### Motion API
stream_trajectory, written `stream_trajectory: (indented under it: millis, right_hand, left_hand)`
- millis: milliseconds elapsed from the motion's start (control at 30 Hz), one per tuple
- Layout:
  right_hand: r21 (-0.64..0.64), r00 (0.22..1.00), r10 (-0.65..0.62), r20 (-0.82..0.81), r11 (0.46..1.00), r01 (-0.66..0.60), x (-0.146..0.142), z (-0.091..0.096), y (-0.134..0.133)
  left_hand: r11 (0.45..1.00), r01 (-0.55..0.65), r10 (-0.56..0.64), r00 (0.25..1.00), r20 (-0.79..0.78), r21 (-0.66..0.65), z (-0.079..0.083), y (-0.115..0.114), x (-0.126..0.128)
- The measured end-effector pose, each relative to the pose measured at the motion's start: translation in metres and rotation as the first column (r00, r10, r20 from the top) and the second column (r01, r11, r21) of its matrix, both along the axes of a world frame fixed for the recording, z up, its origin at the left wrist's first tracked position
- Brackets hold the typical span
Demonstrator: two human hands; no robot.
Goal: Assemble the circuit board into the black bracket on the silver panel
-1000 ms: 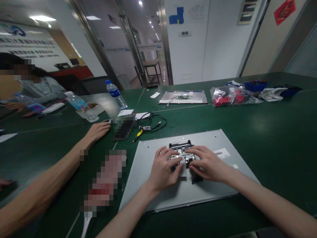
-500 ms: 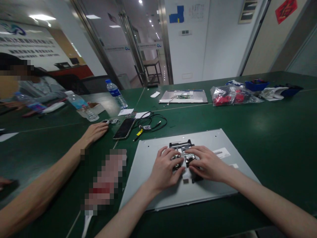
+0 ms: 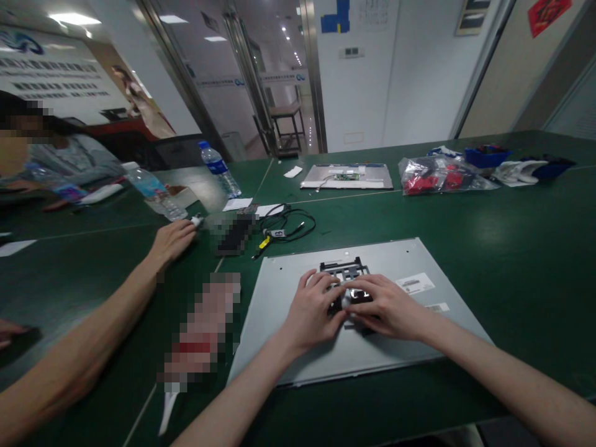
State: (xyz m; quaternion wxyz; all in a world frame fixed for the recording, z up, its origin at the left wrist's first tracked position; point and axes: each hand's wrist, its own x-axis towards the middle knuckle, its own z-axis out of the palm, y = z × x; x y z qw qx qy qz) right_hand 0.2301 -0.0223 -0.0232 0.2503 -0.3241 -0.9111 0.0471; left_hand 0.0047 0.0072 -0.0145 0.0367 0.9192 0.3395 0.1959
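Note:
A grey metal panel (image 3: 288, 323) lies flat on the green table in front of me, with a black bracket (image 3: 344, 270) fixed near its middle. My left hand (image 3: 311, 310) and my right hand (image 3: 386, 307) rest on the bracket side by side, fingers curled and pressed together around a small white part (image 3: 346, 301) between them. What else the fingers grip is hidden under them.
Another person's arm (image 3: 93, 335) reaches across the table at left, its hand (image 3: 174, 239) beside a water bottle (image 3: 151, 191). A black cable (image 3: 284, 226), a second bottle (image 3: 218, 167), another panel (image 3: 347, 177) and a plastic bag of red parts (image 3: 437, 174) lie farther back.
My hands have drawn closer together over the bracket, now pinching the small white part. The view has tilted slightly. The other person's hand slid a little left.

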Motion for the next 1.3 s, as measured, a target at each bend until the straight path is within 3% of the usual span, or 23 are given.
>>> stream_trajectory:
  millis: [400, 667, 967, 1300]
  right_hand:
    - [-0.067, 0.996, 0.005, 0.086, 0.998, 0.001, 0.0029, -0.0051, 0.0029]
    - [-0.067, 0.996, 0.060, 0.070, 0.996, -0.055, 0.0053, -0.0007, 0.0027]
    - [-0.037, 0.996, -0.003, 0.086, 0.999, 0.006, 0.0036, -0.0058, 0.0032]
    - [-0.057, 0.998, 0.024, 0.053, 0.998, -0.021, 0.0016, -0.0034, 0.0011]
  left_hand:
    - [0.999, 0.036, -0.036, 0.999, -0.024, -0.012, 0.0068, -0.0015, 0.0007]
    - [1.000, 0.014, -0.014, 0.999, -0.030, 0.006, -0.0012, 0.0025, -0.0012]
    - [1.000, 0.027, -0.028, 0.999, -0.041, -0.010, -0.0006, 0.0013, -0.0014]
    - [1.000, 0.014, -0.014, 1.000, -0.009, -0.002, -0.0010, 0.0025, 0.0005]
